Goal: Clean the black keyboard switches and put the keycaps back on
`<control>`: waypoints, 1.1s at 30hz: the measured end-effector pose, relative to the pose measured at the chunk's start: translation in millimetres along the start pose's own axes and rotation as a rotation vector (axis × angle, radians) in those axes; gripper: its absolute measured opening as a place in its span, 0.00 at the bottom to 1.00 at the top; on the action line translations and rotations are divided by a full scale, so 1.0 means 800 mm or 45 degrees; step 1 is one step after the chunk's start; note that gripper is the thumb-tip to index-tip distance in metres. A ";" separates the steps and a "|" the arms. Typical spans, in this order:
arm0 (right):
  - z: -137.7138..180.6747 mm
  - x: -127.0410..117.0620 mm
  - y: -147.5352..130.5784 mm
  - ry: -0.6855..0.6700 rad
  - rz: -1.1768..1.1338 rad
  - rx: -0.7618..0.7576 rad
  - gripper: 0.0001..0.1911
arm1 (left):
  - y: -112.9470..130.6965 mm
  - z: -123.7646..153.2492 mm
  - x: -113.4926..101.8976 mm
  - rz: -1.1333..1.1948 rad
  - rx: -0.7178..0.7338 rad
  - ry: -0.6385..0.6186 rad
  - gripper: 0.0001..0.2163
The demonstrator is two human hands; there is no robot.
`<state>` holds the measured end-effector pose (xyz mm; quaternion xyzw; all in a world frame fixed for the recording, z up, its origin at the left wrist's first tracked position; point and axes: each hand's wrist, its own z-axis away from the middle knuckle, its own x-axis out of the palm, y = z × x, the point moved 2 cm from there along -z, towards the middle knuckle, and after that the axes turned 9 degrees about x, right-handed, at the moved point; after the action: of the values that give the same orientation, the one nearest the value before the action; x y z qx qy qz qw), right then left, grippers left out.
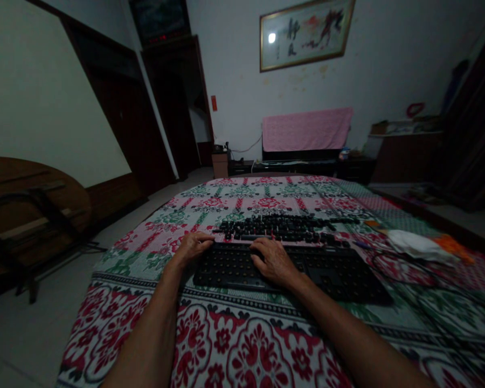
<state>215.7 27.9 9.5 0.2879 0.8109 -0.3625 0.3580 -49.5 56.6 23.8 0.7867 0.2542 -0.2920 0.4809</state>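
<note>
A black keyboard (230, 268) with its keycaps off lies on the patterned tablecloth, rows of small studs showing across it. My left hand (194, 248) is at its far left corner, fingers and thumb closed on the edge. Over the upper middle of the keyboard rests my right hand (274, 262), its fingers bent and the thumb apart from them. I see nothing between those fingers, though their undersides are hidden. Just beyond the keyboard, many loose black keycaps (291, 225) lie in rough rows. A long dark bar (244, 237) sits near my right fingertips.
Right of the keyboard are a crumpled white cloth (418, 243), an orange cloth (456, 249) and looping black cables (412, 269). The floral tablecloth (242, 339) covers the table. A round wooden tabletop (32, 215) leans at the left. A pink cloth (307, 129) hangs at the back.
</note>
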 end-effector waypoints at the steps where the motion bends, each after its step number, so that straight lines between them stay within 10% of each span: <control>1: 0.000 0.000 0.000 0.002 -0.001 0.002 0.11 | 0.001 0.000 0.000 -0.002 0.003 0.010 0.15; 33: 0.001 0.000 -0.001 0.015 -0.015 0.018 0.11 | -0.022 -0.053 0.029 -0.130 -0.088 -0.171 0.14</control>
<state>215.7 26.8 9.1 0.2878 0.8120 -0.3687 0.3492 -36.4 104.6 12.6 0.7343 0.2711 -0.3595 0.5081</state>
